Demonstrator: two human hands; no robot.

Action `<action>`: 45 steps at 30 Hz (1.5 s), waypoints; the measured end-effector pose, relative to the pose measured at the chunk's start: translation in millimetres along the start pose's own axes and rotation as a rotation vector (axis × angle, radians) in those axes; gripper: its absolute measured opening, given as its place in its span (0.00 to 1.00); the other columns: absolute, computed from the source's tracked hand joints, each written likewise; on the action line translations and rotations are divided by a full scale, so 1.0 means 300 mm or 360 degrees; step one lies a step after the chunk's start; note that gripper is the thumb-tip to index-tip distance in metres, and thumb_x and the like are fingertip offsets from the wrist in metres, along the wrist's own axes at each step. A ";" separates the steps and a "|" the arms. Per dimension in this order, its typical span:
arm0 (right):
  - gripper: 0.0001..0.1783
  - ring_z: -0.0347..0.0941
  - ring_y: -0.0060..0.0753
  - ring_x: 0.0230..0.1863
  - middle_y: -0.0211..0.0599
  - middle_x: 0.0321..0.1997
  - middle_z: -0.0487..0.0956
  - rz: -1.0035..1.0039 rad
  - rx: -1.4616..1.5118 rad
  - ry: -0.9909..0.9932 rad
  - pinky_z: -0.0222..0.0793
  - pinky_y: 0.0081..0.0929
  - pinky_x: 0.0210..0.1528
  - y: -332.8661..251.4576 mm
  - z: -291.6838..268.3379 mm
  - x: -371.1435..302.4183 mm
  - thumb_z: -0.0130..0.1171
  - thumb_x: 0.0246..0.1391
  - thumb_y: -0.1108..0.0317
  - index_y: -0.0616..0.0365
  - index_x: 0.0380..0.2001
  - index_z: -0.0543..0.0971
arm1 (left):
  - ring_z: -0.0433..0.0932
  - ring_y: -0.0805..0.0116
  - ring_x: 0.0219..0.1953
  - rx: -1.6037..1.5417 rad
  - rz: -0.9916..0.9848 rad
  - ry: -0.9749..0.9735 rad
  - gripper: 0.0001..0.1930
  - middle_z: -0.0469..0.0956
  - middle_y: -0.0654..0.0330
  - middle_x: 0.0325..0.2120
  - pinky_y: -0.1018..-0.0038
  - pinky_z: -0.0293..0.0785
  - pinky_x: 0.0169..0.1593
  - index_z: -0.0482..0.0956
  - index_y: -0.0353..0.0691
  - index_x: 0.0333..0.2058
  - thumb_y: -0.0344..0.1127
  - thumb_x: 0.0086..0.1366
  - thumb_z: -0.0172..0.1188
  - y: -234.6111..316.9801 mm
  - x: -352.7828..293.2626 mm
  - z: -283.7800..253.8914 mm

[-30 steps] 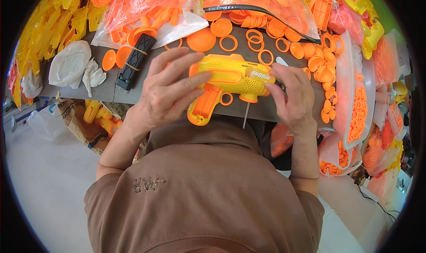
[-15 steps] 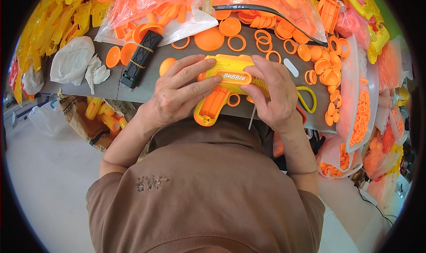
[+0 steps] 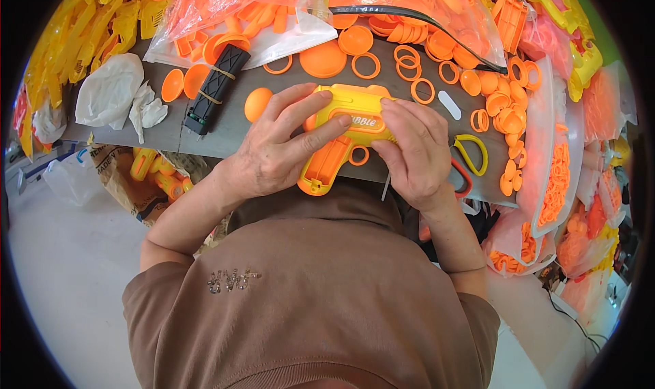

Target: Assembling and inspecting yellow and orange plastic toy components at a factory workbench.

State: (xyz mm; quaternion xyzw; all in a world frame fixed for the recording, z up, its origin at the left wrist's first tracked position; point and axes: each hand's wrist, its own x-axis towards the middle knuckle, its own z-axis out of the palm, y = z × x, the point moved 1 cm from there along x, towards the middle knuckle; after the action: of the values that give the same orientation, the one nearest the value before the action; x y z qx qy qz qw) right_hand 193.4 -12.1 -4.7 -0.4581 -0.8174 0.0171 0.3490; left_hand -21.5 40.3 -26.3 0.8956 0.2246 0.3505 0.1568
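Note:
A yellow and orange toy gun (image 3: 358, 97) is held at the table's near edge, its grip pointing down toward me. My left hand (image 3: 273, 143) is closed on its left part, fingers over the top and thumb side near the orange label panel. My right hand (image 3: 417, 147) pinches the right end between thumb and fingers, hiding that end. Just left of the gun lies an orange dome-shaped piece (image 3: 258, 104). Beside my right hand are a yellow loop handle (image 3: 485, 160) and a red loop handle (image 3: 467, 184), partly hidden.
A black ridged part (image 3: 217, 85) with bands round it lies left, near crumpled white plastic (image 3: 109, 92). Orange rings (image 3: 366, 65) and caps (image 3: 508, 120) are scattered behind and right. Bags of orange parts (image 3: 409, 7) line the back. A paper sack (image 3: 123, 181) holds toy guns below left.
My right hand has shifted slightly left along the gun, and its fingers are drawn closer together. My left fingers now cover part of the label. More of the red handle shows.

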 end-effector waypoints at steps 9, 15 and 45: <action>0.25 0.70 0.40 0.51 0.40 0.52 0.72 -0.0044 -0.0285 -0.0188 0.57 0.45 0.56 -0.012 -0.004 -0.022 0.62 0.41 0.69 0.62 0.46 0.75 | 0.70 0.45 0.47 -0.0103 0.0022 0.0015 0.26 0.68 0.51 0.47 0.63 0.74 0.44 0.77 0.43 0.47 0.21 0.46 0.60 -0.013 -0.002 0.008; 0.22 0.63 0.44 0.58 0.48 0.58 0.67 0.0126 -0.0279 -0.0251 0.53 0.44 0.61 -0.019 -0.025 -0.014 0.57 0.50 0.66 0.64 0.49 0.73 | 0.73 0.47 0.45 -0.0237 -0.0169 0.0182 0.20 0.69 0.47 0.45 0.63 0.74 0.43 0.77 0.35 0.41 0.22 0.45 0.64 -0.003 0.036 0.014; 0.08 0.66 0.32 0.32 0.40 0.34 0.69 0.0490 -0.0838 0.0194 0.61 0.31 0.34 0.508 -0.097 0.366 0.57 0.50 0.71 0.65 0.26 0.71 | 0.71 0.54 0.44 -0.0158 -0.0188 -0.0175 0.23 0.74 0.55 0.44 0.63 0.67 0.46 0.76 0.40 0.44 0.37 0.47 0.67 0.054 0.144 0.000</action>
State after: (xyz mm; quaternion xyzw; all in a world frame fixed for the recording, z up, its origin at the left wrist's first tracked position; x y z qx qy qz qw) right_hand 285.8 151.4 25.1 -0.6513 -0.6924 -0.1700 0.2600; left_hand 11.4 48.6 4.9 0.8898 0.2502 0.3017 0.2336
